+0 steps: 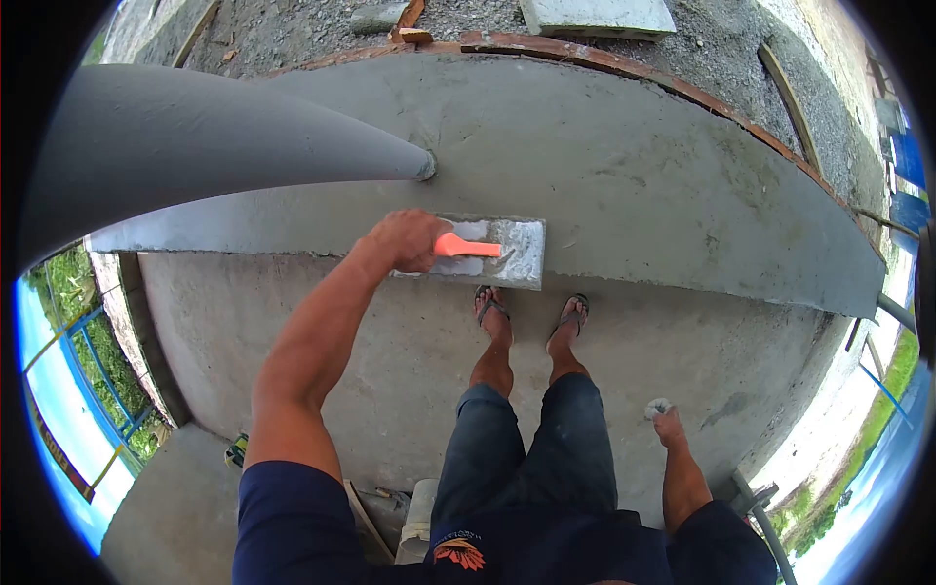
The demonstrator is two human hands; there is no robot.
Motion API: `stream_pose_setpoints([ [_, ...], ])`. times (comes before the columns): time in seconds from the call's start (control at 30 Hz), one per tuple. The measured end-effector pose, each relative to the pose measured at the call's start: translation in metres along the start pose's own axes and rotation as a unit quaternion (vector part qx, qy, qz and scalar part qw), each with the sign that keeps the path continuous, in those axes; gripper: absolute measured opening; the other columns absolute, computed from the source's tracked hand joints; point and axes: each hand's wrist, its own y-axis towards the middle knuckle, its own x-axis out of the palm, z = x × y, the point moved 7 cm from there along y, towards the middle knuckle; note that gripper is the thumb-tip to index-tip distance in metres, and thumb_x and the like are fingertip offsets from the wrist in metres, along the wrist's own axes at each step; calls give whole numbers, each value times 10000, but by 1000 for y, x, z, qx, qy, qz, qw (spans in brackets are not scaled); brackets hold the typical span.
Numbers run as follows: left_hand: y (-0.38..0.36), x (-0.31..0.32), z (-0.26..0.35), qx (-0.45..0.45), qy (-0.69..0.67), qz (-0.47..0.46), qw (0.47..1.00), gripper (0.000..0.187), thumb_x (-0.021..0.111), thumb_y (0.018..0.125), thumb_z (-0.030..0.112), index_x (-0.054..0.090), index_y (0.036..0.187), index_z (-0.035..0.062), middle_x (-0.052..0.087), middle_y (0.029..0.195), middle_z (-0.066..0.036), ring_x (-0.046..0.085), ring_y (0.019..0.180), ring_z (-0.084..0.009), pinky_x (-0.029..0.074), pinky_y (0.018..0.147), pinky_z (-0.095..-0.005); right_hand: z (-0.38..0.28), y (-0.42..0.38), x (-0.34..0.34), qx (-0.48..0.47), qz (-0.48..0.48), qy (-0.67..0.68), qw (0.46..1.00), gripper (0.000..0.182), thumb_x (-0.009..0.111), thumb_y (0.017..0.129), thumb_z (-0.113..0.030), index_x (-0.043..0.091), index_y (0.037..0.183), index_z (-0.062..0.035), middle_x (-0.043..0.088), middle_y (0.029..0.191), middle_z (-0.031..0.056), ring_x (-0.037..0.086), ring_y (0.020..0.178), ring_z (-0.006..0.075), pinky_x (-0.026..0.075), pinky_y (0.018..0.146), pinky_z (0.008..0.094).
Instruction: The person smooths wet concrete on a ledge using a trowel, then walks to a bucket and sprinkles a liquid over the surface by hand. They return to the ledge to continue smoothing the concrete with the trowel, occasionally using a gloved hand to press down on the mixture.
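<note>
My left hand (pixel 409 240) is closed round the orange handle (pixel 473 247) of a plastering float. The float's rectangular plate (pixel 525 255), smeared with pale cement, lies over the front edge of the smooth grey concrete slab (pixel 624 166). Low at my right side, my right hand (pixel 670 427) is closed on a small rounded greyish-white thing (pixel 657 408); I cannot tell what it is. The tip of a thick grey column (pixel 292 132) meets the slab just beyond my left hand.
My feet in flip-flops (pixel 575 312) stand on the lower concrete floor (pixel 390 380). Wooden formwork (pixel 604 60) borders the slab's far side, with gravel and a concrete block (pixel 597 16) behind. A pale bucket (pixel 419 512) and a green-black tool (pixel 237 449) are near my left side.
</note>
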Motion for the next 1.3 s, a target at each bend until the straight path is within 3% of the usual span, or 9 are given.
stream_pose_setpoints([
  [0.1,22,60,109,77,8,-3,997,199,579,726,148,608,917,102,661,817,-134,632,804,-371,498,694,-460,-14,-1,17,-16,-26,7,1000,114,636,749,-74,612,855,-43,603,771,-4,530,711,94,422,665,240],
  [0.2,-23,62,152,56,-102,119,986,95,573,729,149,563,812,104,645,768,-108,619,747,-362,475,630,-465,-37,5,-8,-42,2,26,999,112,624,750,-63,610,860,-44,605,790,3,546,726,106,429,680,250],
  [0.43,-180,48,-63,-289,-41,206,934,125,573,776,208,562,780,84,633,745,-184,608,741,-413,487,626,-487,-27,22,-35,-26,-19,23,999,111,608,751,-62,607,862,-55,599,799,-4,534,729,101,421,679,244],
  [0.57,-161,28,-133,-278,22,170,945,146,551,787,217,584,811,76,646,812,-188,606,807,-408,492,691,-476,-41,36,-23,-22,-27,-11,999,119,623,752,-75,611,869,-59,603,797,-6,530,732,97,417,676,242],
  [0.73,-107,36,-107,-204,9,160,966,174,531,805,210,598,844,54,649,859,-200,604,849,-412,496,733,-470,-34,49,-20,-13,-39,-39,998,130,632,757,-70,620,886,-60,606,796,-7,531,737,99,424,684,247],
  [0.83,-52,54,-19,-182,-55,110,976,178,521,801,192,617,882,67,655,924,-196,610,876,-406,504,757,-465,-24,54,-21,-19,-37,-8,999,114,681,759,-84,635,859,-53,592,755,-16,496,678,80,391,594,249],
  [0.97,13,60,115,-140,-86,63,984,187,522,767,164,606,916,88,655,871,-190,615,883,-397,505,768,-466,-25,50,-26,-30,-55,-20,998,125,625,765,-56,621,890,-59,611,799,-7,537,735,95,427,683,240],
  [1.1,-17,31,95,-196,-116,201,953,148,532,800,207,580,862,82,643,846,-195,596,821,-427,482,699,-499,-3,47,-52,-31,-30,24,999,118,617,769,-58,621,887,-59,610,794,-9,543,733,97,431,668,243],
  [1.3,-30,-5,-21,-287,-30,223,931,211,556,783,180,620,953,73,644,918,-216,590,888,-428,480,753,-482,52,53,-69,6,-26,16,1000,107,611,774,-61,629,878,-42,616,785,-1,553,729,102,440,663,249],
])
